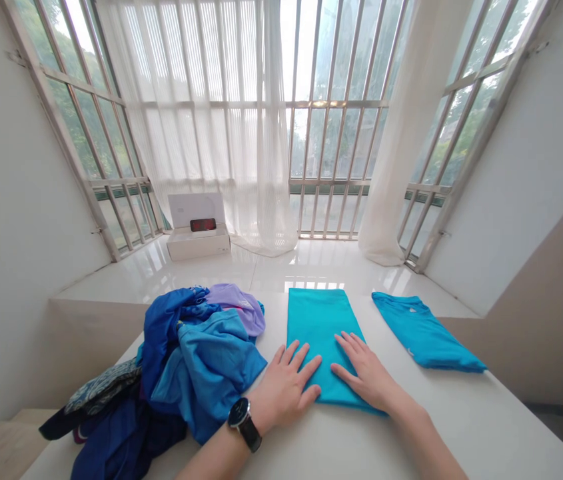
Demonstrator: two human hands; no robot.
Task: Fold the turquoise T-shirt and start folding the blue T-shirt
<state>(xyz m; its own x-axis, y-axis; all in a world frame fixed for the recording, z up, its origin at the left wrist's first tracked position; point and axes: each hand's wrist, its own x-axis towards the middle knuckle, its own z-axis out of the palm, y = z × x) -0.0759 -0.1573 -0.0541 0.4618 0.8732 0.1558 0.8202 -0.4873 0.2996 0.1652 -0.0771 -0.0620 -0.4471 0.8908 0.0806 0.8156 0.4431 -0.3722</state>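
A turquoise garment, folded into a flat rectangle, lies on the white table in front of me. My left hand rests on its left edge with the fingers spread; a black watch is on that wrist. Flat on the right side of the same garment is my right hand, its fingers apart. Neither hand grips anything. To the right sits a folded blue T-shirt with a small light mark near its collar. A loose heap of clothes in blue, purple and dark patterned fabric is piled on the left.
The white table meets a glossy window ledge. On the ledge stands an open white box with a dark device showing red digits. White curtains hang before barred windows. Part of the heap hangs over the table's left edge.
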